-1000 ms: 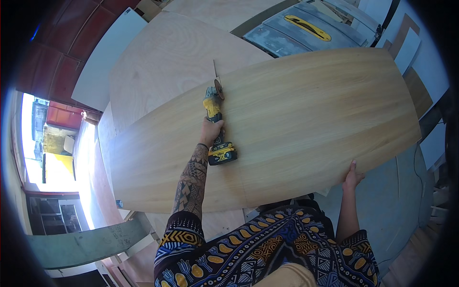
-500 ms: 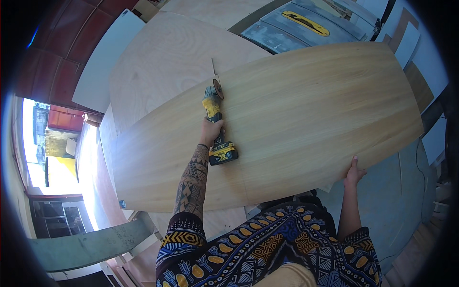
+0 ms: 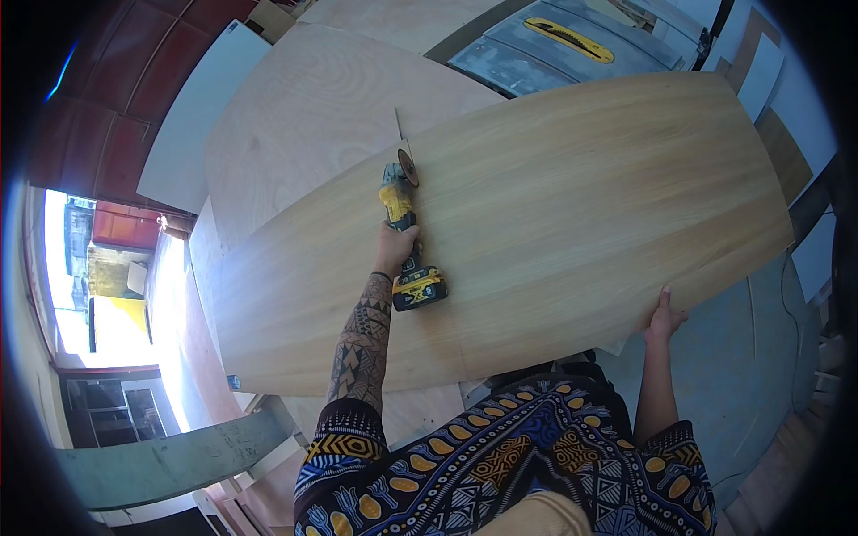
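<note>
A long wood-grain board (image 3: 590, 196) lies across the view in front of me. My left hand (image 3: 398, 247) is closed round the body of a yellow and black cordless angle grinder (image 3: 396, 198). Its thin cutting disc (image 3: 408, 168) stands on edge close to the board's far edge, and its battery (image 3: 418, 288) points back toward me. Whether the disc is spinning, I cannot tell. A faint straight line crosses the board from near the disc toward the near edge. At the near right edge, my right hand (image 3: 663, 319) grips the board, with the thumb on top and the other fingers partly hidden.
Pale plywood (image 3: 313, 107) lies under and beyond the board. A table saw (image 3: 545, 62) with a yellow insert stands at the far side. White panels (image 3: 201, 112) lean at the far left. A greenish curved strip (image 3: 179, 460) sits at the lower left; a cable (image 3: 786, 308) hangs at right.
The whole view has shifted very slightly. The grinder sits at almost the same place on the board, and both hands keep their holds.
</note>
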The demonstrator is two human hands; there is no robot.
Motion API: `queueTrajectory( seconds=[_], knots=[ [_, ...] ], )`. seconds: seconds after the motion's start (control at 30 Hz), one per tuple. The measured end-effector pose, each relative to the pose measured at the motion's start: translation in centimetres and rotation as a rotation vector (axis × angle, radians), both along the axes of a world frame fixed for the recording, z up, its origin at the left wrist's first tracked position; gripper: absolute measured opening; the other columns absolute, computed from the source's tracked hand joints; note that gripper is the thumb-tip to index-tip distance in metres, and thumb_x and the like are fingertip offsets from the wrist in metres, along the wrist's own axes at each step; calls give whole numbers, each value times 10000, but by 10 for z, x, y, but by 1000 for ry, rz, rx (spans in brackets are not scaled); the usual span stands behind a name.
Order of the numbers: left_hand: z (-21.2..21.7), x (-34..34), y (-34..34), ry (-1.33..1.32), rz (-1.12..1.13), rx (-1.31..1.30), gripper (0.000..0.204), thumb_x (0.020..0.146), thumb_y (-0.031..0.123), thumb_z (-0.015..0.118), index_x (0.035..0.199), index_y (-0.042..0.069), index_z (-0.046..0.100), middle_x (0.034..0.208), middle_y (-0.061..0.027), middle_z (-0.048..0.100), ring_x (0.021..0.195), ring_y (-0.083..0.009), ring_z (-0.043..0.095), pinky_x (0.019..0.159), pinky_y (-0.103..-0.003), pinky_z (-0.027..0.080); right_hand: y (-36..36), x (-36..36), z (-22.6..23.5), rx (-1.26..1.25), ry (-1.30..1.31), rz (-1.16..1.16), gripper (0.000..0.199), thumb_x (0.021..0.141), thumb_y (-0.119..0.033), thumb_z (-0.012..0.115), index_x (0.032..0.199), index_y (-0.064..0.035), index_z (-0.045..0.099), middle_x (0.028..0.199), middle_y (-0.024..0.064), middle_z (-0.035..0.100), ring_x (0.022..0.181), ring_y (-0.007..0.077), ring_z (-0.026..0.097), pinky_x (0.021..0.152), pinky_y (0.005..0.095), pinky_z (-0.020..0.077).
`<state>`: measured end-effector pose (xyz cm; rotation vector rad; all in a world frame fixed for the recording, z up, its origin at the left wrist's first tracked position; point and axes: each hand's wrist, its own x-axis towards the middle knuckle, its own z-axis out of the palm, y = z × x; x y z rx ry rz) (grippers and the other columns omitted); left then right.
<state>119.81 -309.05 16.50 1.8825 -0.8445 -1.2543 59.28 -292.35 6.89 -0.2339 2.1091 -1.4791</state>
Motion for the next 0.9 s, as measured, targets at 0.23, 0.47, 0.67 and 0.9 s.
queueTrajectory(
  seconds=[0.23, 0.47, 0.67, 0.9],
  knots=[
    [-2, 0, 0, 1, -8, -14, 503, 914, 61, 774, 1294, -7, 452, 861, -92, 678, 587, -188, 691, 514, -363, 604, -3, -1, -5, -20, -4, 5, 1027, 1011, -355, 873, 1649, 76, 194, 1607, 268, 475, 1419, 356, 588, 1198, 462, 534],
    [2, -1, 1, -4, 5, 3, 493, 918, 59, 765, 1296, 1, 454, 861, -100, 686, 586, -189, 690, 514, -370, 604, -6, -1, 0, -7, -11, 21, 1055, 1016, -360, 867, 1670, 63, 157, 1621, 268, 459, 1438, 359, 570, 1216, 458, 518],
    [3, 0, 1, -15, 8, 12, 477, 925, 63, 761, 1295, 11, 465, 861, -91, 690, 588, -185, 690, 518, -363, 604, -9, 4, 6, -1, -35, 13, 1028, 1023, -346, 859, 1669, 63, 172, 1633, 273, 451, 1453, 362, 558, 1228, 463, 505],
    [3, -3, -2, 16, -47, 0, 435, 946, 53, 734, 1266, 34, 441, 874, -99, 669, 618, -204, 696, 530, -384, 614, -8, -3, 3, -2, -18, 6, 1032, 1022, -350, 858, 1672, 52, 165, 1630, 271, 459, 1437, 359, 575, 1205, 469, 531]
  ],
)
